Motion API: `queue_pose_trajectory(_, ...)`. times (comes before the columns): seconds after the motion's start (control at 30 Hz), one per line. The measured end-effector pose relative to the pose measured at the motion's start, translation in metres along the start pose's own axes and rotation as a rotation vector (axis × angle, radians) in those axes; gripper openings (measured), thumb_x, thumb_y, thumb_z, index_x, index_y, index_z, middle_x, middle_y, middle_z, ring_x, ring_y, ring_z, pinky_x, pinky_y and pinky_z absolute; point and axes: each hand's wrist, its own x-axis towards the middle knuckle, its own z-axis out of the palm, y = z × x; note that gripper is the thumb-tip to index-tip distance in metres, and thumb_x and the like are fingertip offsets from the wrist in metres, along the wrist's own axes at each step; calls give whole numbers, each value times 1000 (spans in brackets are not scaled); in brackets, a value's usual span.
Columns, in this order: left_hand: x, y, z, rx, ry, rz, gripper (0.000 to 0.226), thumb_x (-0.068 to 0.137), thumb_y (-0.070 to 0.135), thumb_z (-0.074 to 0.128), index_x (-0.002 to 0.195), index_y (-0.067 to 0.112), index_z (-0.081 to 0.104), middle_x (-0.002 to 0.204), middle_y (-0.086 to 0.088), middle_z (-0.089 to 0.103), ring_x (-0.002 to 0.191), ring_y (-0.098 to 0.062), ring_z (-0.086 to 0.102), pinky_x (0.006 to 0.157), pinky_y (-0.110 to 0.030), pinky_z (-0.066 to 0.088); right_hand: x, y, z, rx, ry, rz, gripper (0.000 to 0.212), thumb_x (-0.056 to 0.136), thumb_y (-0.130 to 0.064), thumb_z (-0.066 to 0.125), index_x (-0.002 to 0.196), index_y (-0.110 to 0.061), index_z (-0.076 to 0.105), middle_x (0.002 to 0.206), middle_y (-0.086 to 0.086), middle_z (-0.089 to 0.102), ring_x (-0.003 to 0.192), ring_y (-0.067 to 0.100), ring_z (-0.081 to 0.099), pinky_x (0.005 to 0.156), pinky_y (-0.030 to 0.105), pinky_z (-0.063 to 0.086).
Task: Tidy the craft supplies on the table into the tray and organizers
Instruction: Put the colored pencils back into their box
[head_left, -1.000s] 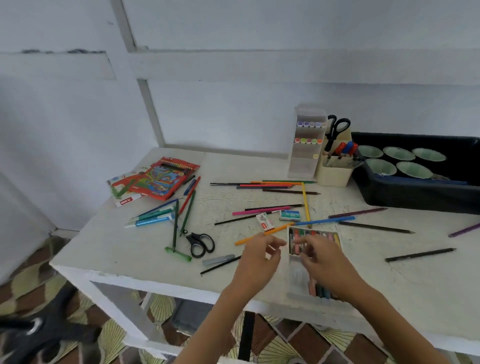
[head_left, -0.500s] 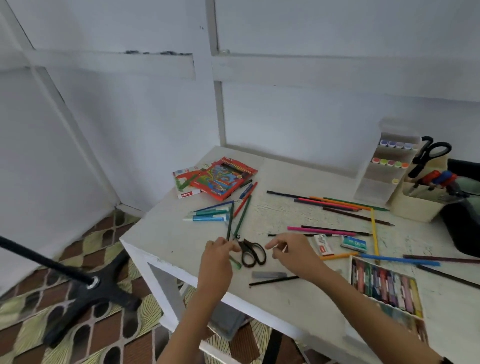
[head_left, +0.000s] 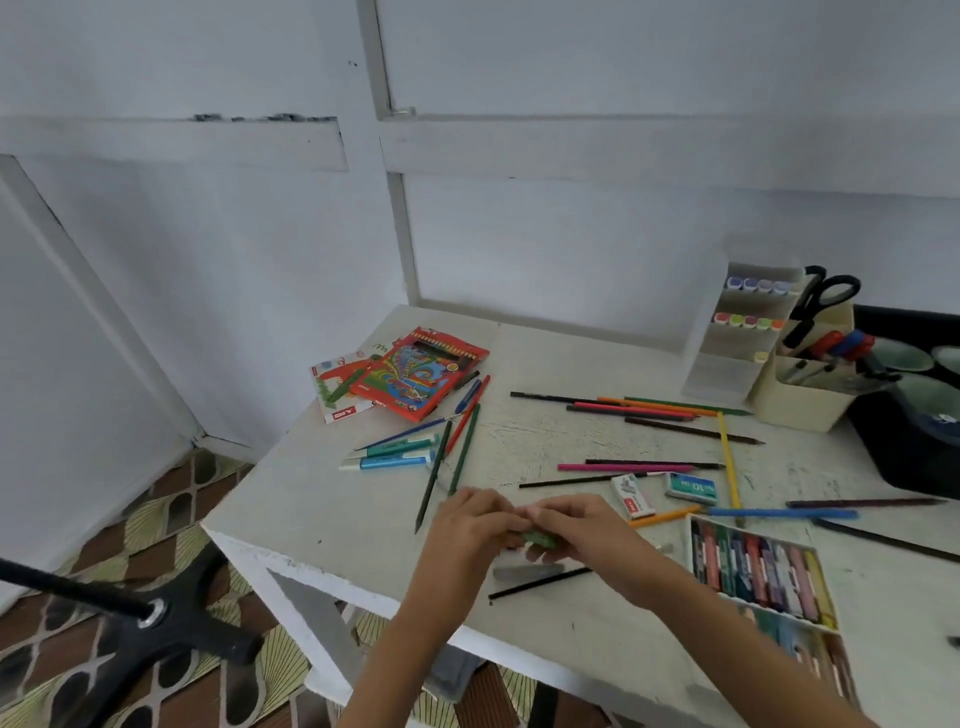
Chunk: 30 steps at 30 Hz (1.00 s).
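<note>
1. At the lower centre of the frame the near table edge (head_left: 332, 582) runs diagonally; both forearms cross it from below.
2. Just past that edge a black pencil (head_left: 540, 583) and a grey stick (head_left: 524, 571) lie under the hands.
3. The right hand (head_left: 587, 540) curls its fingers around a green marker (head_left: 537, 539), which is just above the table surface.
4. The left hand (head_left: 467, 530) meets it from the left, fingers curled against the marker's end; blur hides whether they actually grip.
5. To the right, an open pastel box (head_left: 758, 571) sits close to the near edge.
6. Left of the hands is a bare stretch of table reaching to the corner.
7. Beyond the hands lie an eraser (head_left: 631, 496), a teal staples box (head_left: 693, 488) and scattered coloured pencils (head_left: 639, 410).
8. Teal markers (head_left: 389, 460) and a red pencil box (head_left: 415, 379) are near the left edge.
9. At the far right, a clear organizer (head_left: 743, 332), a cream holder (head_left: 800, 400) and a black tray (head_left: 893, 447) stand by the wall.
</note>
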Motion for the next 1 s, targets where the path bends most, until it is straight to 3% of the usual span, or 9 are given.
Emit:
queue_pose_trajectory(0.1,17,26,13,-266,-55,-51,8,79,11,67,85,17,69,83,8,61,80,4,51,72,-8,41,-25,2,-29,168,-33,4,22,92,-15,55,107,-10,71,100,15,70,83,21,64,77,26,51)
queue_pose_trajectory(0.23,31,59,38,-377,-173,-85,27,78,11,71,87,27,51,86,13,61,88,1,54,81,-9,39,-65,13,-62,105,65,22,30,85,-12,64,115,-16,67,105,9,70,97,21,66,88,31,52)
queue_pose_trajectory(0.33,33,83,63,-412,-218,-35,29,83,8,66,100,29,53,102,13,60,101,1,53,88,-14,42,-93,20,-82,83,237,60,37,83,-5,66,117,-20,64,97,12,71,91,22,68,79,30,56)
queue_pose_trajectory(0.43,27,94,81,-440,-207,-119,29,87,9,62,103,32,52,103,15,59,97,2,55,80,-9,43,-117,29,-95,-59,443,104,40,80,-7,72,115,-24,64,90,8,69,83,16,68,67,21,54)
queue_pose_trajectory(0.57,15,103,97,-491,-264,-361,15,85,18,68,96,23,60,87,8,61,77,-2,58,66,-9,44,-137,47,-97,-118,596,69,34,77,-7,74,107,-20,64,82,10,67,74,19,69,66,31,59)
queue_pose_trajectory(0.77,7,110,105,-613,-295,-538,7,81,15,72,87,15,68,77,-2,68,71,-13,66,67,-27,58,-143,64,-85,-286,690,13,35,71,-16,81,102,-22,65,74,2,68,64,13,68,66,28,59)
queue_pose_trajectory(1.0,6,112,106,-721,-269,-685,11,81,9,72,91,8,70,80,-8,70,72,-14,68,60,-20,55,-131,68,-76,-566,689,-79,40,72,-23,80,109,-18,66,79,-8,57,66,3,55,65,10,44)
